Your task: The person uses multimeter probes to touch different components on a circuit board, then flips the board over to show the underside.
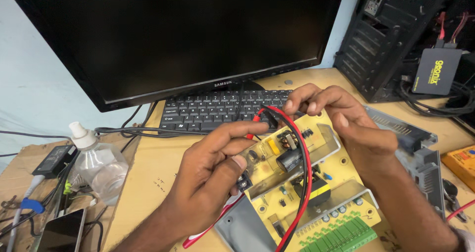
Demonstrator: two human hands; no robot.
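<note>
A yellow circuit board (346,175) with a black capacitor, a transformer and green terminal blocks (346,234) lies in a grey metal tray (237,229) on the wooden desk. My left hand (213,178) grips a red probe (198,239) like a pen, its tip at the board's upper part. My right hand (341,118) pinches a black probe (271,116) just above the board's far edge. A red lead and a black lead (306,183) loop across the board from the bottom of the view up to the probes.
A dark monitor (188,29) and black keyboard (217,108) stand behind the board. A spray bottle (99,163), phone (62,229) and power adapter (52,159) sit at left. At right are a perforated metal cover (420,153), a yellow meter (462,163), a computer case (391,34) and a black drive (438,71).
</note>
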